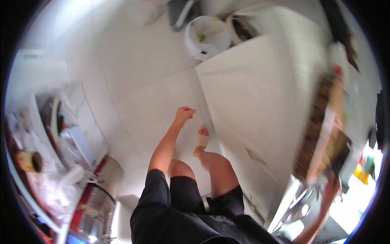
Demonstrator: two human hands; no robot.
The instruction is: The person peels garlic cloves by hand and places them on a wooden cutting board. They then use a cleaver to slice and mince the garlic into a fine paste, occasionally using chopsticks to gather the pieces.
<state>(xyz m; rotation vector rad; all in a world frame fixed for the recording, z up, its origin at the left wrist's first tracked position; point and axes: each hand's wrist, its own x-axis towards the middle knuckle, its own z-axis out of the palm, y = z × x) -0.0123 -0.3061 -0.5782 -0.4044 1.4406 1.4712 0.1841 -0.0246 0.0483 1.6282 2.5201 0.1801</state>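
My left hand (185, 114) hangs in front of me above the tiled floor, its fingers curled in, with nothing visible in them. At the right, my right hand (332, 186) reaches over the counter and is smeared by motion. From its fingers a dark, flat, roughly rectangular thing (341, 153) extends; its kind is not clear. Beside that stands a long brown and tan block-like thing (319, 130), also blurred. Shiny metal ware (298, 205) lies close to my right hand on the near side.
A white-lined bin (207, 38) with scraps stands ahead, next to a grey container (183, 14). A pale cabinet side (248, 89) borders the floor on the right. At the left are a shelf with plastic bags (53, 179), a tape roll (30, 162) and a metal pot (95, 207).
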